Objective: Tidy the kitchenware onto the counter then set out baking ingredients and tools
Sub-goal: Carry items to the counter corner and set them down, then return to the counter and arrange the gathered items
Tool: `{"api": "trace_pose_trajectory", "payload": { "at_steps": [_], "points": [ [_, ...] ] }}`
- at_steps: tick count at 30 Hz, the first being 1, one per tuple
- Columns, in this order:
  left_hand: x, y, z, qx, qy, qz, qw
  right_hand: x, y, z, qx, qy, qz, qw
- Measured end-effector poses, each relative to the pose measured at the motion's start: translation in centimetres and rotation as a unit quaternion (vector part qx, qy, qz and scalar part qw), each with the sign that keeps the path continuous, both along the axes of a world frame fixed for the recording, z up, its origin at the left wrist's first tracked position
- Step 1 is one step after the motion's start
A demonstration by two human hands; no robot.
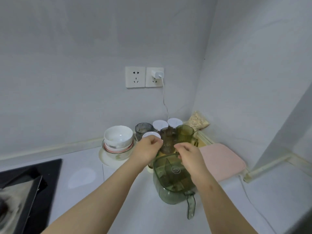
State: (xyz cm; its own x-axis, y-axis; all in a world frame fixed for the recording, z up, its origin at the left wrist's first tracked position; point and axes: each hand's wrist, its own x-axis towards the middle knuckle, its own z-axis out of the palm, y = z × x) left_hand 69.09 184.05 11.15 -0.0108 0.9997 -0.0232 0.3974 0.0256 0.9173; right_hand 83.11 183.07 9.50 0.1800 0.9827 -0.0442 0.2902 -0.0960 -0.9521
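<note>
Well left of the fingers, stacked white bowls (118, 138) on the counter (81, 168). Left hand (148, 149) curled beside a white lid (150, 134), fingertips at the brown ribbed cup (167, 141); grasp impossible to tell. Just beyond, a green cup (184, 134), upright. Right hand (190, 157) curled at the green pitcher (172, 181) rim; grip likewise unclear. Right of the fingers, a pink mat (221, 159).

wall: double wall socket (135, 76) | white charger (157, 74) plugged in, cable hanging | left: black hob (50, 179) | right: pink mat (221, 159)
</note>
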Motion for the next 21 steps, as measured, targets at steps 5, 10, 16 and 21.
{"api": "trace_pose_trajectory", "payload": {
  "at_steps": [5,10,16,21],
  "points": [
    [-1.8,-4.4,-1.3,-0.002,-0.052,0.018,0.998,-2.2,-4.2,-1.4,-0.009,0.023,-0.006,1.0],
    [-3.6,-10.2,-2.2,-0.02,-0.072,0.067,0.995,-4.6,-8.3,-2.1,-0.027,0.051,0.039,0.998],
    [-6.2,-18.4,-3.4,-0.026,-0.083,0.17,0.981,-7.7,-14.8,-2.9,-0.049,0.06,0.155,0.985],
    [-9.0,-25.3,-5.3,-0.051,-0.093,0.248,0.963,-10.4,-20.2,-4.7,-0.095,0.048,0.227,0.968]
  ]
}}
